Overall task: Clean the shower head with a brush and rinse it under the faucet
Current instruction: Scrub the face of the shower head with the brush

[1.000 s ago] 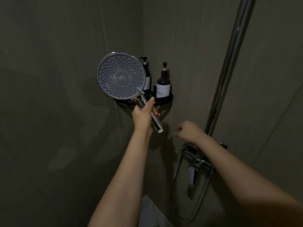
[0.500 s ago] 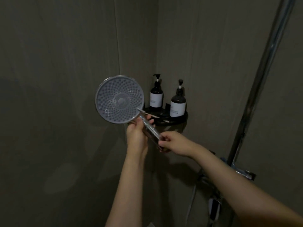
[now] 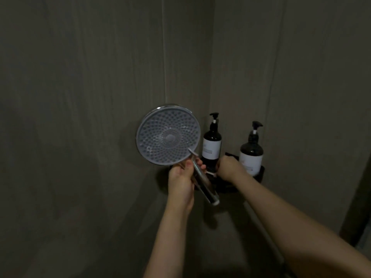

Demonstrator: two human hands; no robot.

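Shower head (image 3: 168, 136) in left hand (image 3: 180, 177) (upright)

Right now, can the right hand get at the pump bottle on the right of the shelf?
Probably yes. The right hand is at the corner shelf just left of that pump bottle, with nothing between them.

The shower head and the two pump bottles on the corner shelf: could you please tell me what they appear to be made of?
Shower head: the handle looks like polished chrome, given its mirror-like glints; the grey matte face with nozzle dots is probably plastic or rubber. Pump bottles: dark, glossy, plastic or glass, unclear in this dim light, with pale matte labels.
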